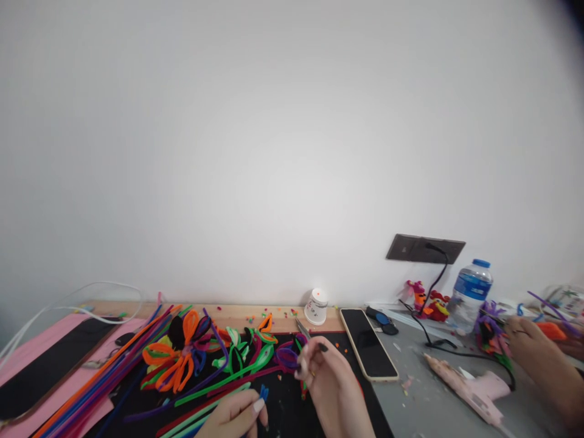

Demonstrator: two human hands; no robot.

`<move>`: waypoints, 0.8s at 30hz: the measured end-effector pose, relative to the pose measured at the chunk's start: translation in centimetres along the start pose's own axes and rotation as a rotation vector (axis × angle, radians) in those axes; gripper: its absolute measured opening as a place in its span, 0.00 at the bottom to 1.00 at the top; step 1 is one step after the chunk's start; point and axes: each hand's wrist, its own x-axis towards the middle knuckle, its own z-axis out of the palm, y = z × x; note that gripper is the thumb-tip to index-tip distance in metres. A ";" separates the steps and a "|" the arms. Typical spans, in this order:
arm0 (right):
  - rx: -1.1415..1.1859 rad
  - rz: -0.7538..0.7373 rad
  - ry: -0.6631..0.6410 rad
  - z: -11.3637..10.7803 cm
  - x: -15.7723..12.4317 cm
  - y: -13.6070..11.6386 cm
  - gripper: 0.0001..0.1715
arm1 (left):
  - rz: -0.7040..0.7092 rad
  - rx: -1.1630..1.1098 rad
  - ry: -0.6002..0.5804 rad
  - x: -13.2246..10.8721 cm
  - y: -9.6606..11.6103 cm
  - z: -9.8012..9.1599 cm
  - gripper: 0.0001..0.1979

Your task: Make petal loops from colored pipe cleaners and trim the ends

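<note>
My left hand (237,415) is at the bottom middle, thumb and finger pinched on a short bent blue pipe cleaner (264,393). To its right, my right hand (332,383) is raised with curled fingers around scissors (302,329). Their pointed metal blades stick out up and to the left; the handles are mostly hidden by the hand. Just beyond the hands lie a looped orange pipe-cleaner flower (182,360), green looped pieces (237,351) and a purple looped piece (287,356), all on a black mat (285,420).
Long pipe cleaners (107,371) lie in a bundle at left over pink sheets (59,340). An upturned paper cup (316,308), a phone (369,345), a pink glue gun (477,389) with its cord and a water bottle (471,292) stand rightward. A co-worker's hand (533,347) works at far right.
</note>
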 end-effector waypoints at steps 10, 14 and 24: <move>-1.032 -0.001 -0.278 0.1 -1.2 3.1 0.17 | 0.009 0.031 -0.068 0.1 1.3 1.9 0.22; -1.126 -0.055 -0.287 -0.1 -1.2 3.3 0.17 | -0.019 0.130 -0.076 0.1 1.9 2.2 0.20; -1.147 -0.144 -0.365 -0.1 -1.1 3.2 0.15 | -0.135 -0.076 -0.154 -0.4 2.5 1.4 0.25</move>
